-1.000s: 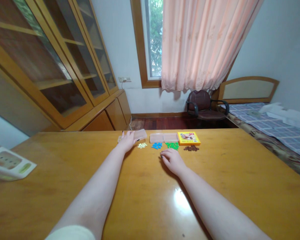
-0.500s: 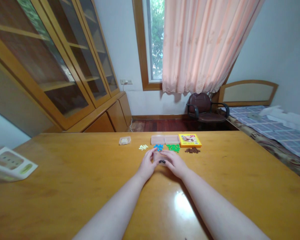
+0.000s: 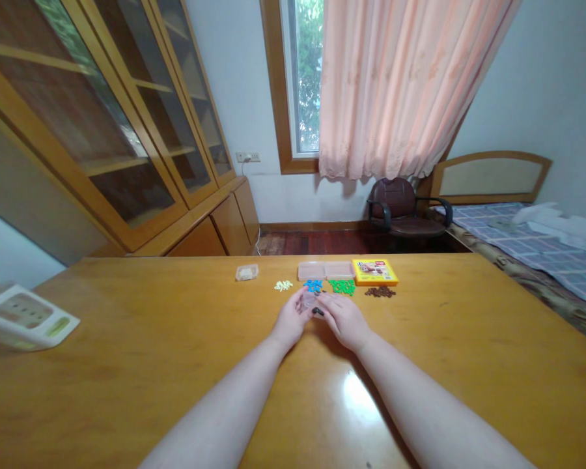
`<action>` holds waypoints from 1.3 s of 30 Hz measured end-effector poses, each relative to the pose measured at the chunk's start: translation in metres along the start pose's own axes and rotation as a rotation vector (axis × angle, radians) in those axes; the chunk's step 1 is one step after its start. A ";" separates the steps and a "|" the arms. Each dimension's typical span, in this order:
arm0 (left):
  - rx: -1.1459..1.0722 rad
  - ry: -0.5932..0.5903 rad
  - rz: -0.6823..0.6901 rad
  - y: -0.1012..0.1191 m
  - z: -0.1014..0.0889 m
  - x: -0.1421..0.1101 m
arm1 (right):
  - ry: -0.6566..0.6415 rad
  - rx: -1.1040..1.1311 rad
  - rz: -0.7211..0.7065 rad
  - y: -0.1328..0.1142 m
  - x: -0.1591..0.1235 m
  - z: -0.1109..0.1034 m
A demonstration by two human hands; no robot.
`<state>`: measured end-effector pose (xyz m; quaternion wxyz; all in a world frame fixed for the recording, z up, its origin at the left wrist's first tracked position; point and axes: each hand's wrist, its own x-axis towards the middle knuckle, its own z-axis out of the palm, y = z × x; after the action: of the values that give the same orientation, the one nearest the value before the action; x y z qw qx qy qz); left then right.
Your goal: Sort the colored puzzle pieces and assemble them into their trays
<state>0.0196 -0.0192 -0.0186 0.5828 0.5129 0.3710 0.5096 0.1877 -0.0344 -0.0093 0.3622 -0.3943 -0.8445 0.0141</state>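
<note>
Head view: left hand [image 3: 291, 320] and right hand [image 3: 344, 318] meet around a clear box [image 3: 309, 300], near mid-surface [image 3: 200, 365]. Fingers of both hands curve inward, gripping the box between them; thumbs come together on its near side. Far-side finger contact partly hidden. Whether the box rests on the surface or is slightly raised: cannot tell.

Handling, judged: even, light pressure from both sides should suit thin plastic; keep it level and low, thumbs steadying the near edge, knuckles off the loose pieces just beyond.

Positions, clock centred on the box, 12 pointing away from the person. Blue pieces [image 3: 314, 285]: 12, just past the fingertips. Green pieces [image 3: 342, 286]: between 1 and 2, near the right hand. Brown pieces [image 3: 380, 292]: toward 2. Pale pieces [image 3: 283, 285]: between 10 and 11.

Containers: contents of the held box mostly masked by fingers. Small tub [image 3: 247, 273], 10 o'clock, well apart, holds something pale, too small to identify. Clear tray [image 3: 311, 270], 12 to 1, shows two sections, possibly separate trays. Yellow box [image 3: 375, 271], 2 o'clock, lies flat; interior not visible.
</note>
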 end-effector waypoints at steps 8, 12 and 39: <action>-0.003 0.024 -0.060 0.000 0.000 0.000 | 0.003 -0.050 0.000 -0.004 0.001 -0.003; 0.012 0.015 -0.059 0.001 -0.001 0.000 | 0.004 -0.064 0.021 -0.004 -0.001 0.000; 0.412 0.056 0.053 -0.007 -0.001 -0.003 | -0.019 -0.155 0.390 -0.018 0.002 0.005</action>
<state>0.0194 -0.0213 -0.0258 0.4414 0.6165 0.4698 0.4521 0.1719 -0.0441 -0.0063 0.3129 -0.5769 -0.7542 0.0225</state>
